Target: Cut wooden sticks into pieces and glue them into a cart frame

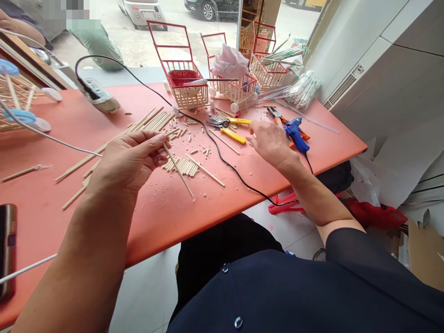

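My left hand (130, 155) is closed, pinching a thin wooden stick (178, 170) between thumb and fingers. The stick slants down to the right over the table. My right hand (272, 141) reaches over the table with bent, slightly parted fingers at the handle ends of yellow-handled wire strippers (233, 129); its fingertips are partly hidden. A blue glue gun (296, 134) lies just right of that hand, beside orange-handled pliers (275, 113). Below the left fingers is a row of short cut sticks (183, 166), with another loose stick (205, 170) close by.
Red-rimmed stick-built carts (187, 88) stand at the back, one holding a red bowl (183, 77). A black cable (222, 157) crosses the pink table (156, 226). Long sticks (76, 166), a power strip (100, 95) and a phone (7, 249) lie left. A person sits outside.
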Available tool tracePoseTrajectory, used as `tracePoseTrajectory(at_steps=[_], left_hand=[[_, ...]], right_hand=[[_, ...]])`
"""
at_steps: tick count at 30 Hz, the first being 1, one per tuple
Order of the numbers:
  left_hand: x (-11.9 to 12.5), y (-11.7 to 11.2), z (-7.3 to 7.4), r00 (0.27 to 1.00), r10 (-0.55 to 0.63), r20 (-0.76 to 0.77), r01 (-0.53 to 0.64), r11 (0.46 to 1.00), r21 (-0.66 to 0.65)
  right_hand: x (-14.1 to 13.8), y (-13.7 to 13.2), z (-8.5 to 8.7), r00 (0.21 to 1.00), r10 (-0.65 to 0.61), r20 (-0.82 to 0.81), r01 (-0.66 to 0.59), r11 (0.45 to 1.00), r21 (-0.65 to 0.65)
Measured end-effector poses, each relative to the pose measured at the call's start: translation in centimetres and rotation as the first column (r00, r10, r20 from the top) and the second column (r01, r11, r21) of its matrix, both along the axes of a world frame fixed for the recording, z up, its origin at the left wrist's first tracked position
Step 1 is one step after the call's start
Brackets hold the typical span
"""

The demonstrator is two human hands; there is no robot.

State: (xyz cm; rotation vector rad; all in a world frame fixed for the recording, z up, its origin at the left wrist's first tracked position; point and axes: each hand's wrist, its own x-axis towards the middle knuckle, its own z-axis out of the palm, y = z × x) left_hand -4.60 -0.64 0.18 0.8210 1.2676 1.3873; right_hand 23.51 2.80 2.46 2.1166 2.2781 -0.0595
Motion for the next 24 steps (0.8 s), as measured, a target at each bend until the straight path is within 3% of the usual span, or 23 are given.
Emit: tracePoseTrajectory(at_steps=[2,4,10,12,15,19,22,24], left_hand=[[-0.1,0.0,-0.1,1.000,0.000,0.000,0.000,1.000,0.001],[-0.1,0.0,-0.1,1.000,0.009,0.003,-0.009,1.000,-0.010],[-0.2,0.0,0.1,1.000,0.009,0.016,-0.009,1.000,-0.005],[-0.1,0.0,0.1,1.000,0.007,0.020,-0.007,1.000,0.008],[-0.1,0.0,0.1,1.000,-0.008,0.022,0.008,1.000,0.010],[-0.2,0.0,0.1,1.000,0.001,0.022,-0.001,1.000,0.004],[-0.2,-0.1,0.1,0.999,0.001,0.033,-0.001,1.000,0.007],[0.0,-0.2,0.1,0.999,-0.015,0.043,0.015,1.000,0.005]], right_hand=[[-1.3,-0.3,0.0,0.988,0.149,-0.037,-0.151,0.986,-0.065],[-2.4,-0.3,-0.3,0.976,0.211,-0.048,-0.215,0.967,-0.134],[-2.3,1.2,-0.7,0.975,0.219,-0.028,-0.220,0.954,-0.203],[-1.4,2.5,0.0,0.966,0.258,-0.032,-0.259,0.943,-0.209],[0.0,4.9,1.6,0.971,0.235,-0.049,-0.239,0.967,-0.094],[0.9,7.9,3.1,0.977,0.189,-0.097,-0.200,0.971,-0.133],[1.1,8.3,2.6,0.921,0.172,-0.351,-0.274,0.924,-0.265],[0.9,7.7,1.7,0.786,0.134,-0.603,-0.393,0.862,-0.320]])
